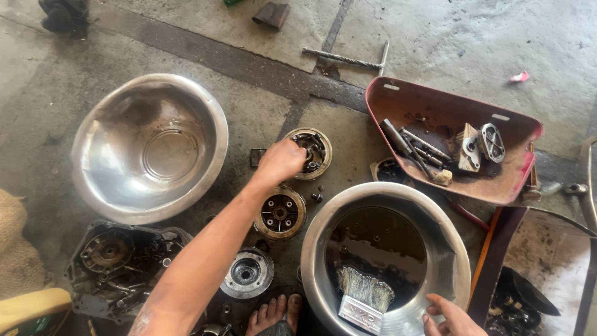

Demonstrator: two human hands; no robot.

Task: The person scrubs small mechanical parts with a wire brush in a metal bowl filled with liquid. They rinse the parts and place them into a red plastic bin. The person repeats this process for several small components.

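My left hand [281, 160] reaches forward over the concrete floor, its fingers closed on the edge of a round clutch part [313, 151] lying there. Just nearer to me lie a second round clutch hub [280, 213] and a grey round hub [247, 272]. My right hand [451, 316] rests on the near rim of a steel basin [323, 230] that holds dark liquid and a flat paintbrush [362, 297]. Whether that hand grips the rim is unclear.
An empty steel bowl [149, 146] sits at the left. A dark engine casing [118, 264] lies at the lower left. A red tray [516, 180] with tools and metal parts stands at the right. A socket wrench [348, 60] lies farther away. A bare foot [273, 313] shows at the bottom.
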